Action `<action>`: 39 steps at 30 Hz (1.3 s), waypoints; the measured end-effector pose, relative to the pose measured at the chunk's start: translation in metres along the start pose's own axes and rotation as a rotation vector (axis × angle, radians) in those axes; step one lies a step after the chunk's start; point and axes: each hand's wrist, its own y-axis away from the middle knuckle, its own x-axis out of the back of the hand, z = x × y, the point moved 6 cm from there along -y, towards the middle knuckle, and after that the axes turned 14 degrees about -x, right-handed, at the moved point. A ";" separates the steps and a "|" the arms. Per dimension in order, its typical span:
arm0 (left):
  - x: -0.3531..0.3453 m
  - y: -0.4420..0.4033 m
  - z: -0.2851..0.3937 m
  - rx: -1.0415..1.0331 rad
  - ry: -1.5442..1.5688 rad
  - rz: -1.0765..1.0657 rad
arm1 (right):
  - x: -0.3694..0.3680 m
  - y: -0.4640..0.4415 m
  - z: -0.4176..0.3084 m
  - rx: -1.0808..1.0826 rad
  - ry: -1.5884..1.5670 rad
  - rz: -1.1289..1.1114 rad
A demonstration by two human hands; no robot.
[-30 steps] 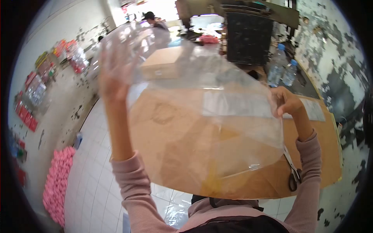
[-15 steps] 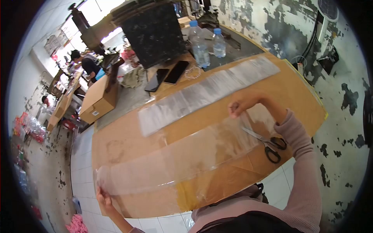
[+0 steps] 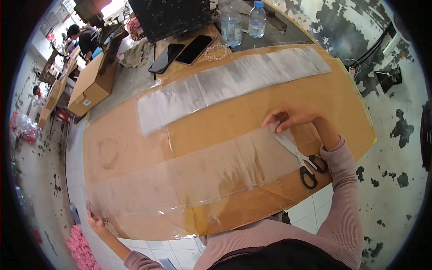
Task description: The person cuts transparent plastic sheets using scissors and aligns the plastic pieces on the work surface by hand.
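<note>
A long strip of clear plastic film lies across the brown cardboard-covered table, a little wrinkled toward its right end. At the film's lower left corner, by the table edge, my left hand pinches it. Over the film's upper right corner is my right hand, its thumb and forefinger curved and apart. Just below that hand, a pair of scissors with black handles rests partly on the film's right end, blades slightly parted. Farther back lies a stack of clear plastic strips, roughly parallel to the film.
Two phones and a beaded bracelet lie behind the stack. Water bottles stand at the back beside a dark machine panel. A cardboard box sits at the left; another person is beyond it.
The film now lies flatter against the table. My right hand's fingers have parted from their pinch at its corner. My view has tilted down.
</note>
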 end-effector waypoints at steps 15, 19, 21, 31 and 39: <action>-0.336 0.270 0.011 -1.048 -0.793 -1.048 | -0.018 0.026 -0.046 -0.173 -0.264 0.322; -0.405 0.418 -0.080 -0.952 -0.465 -1.784 | -0.046 0.022 -0.075 -0.038 -0.451 0.364; -0.410 0.460 -0.108 -0.577 -0.513 -1.997 | -0.057 0.024 -0.078 0.026 -0.464 0.378; -0.422 0.467 -0.088 -0.263 -0.239 -2.019 | -0.074 0.052 -0.083 0.012 -0.672 0.283; -0.430 0.448 -0.067 -0.261 -0.341 -2.070 | -0.078 0.024 -0.095 0.163 -0.650 -0.122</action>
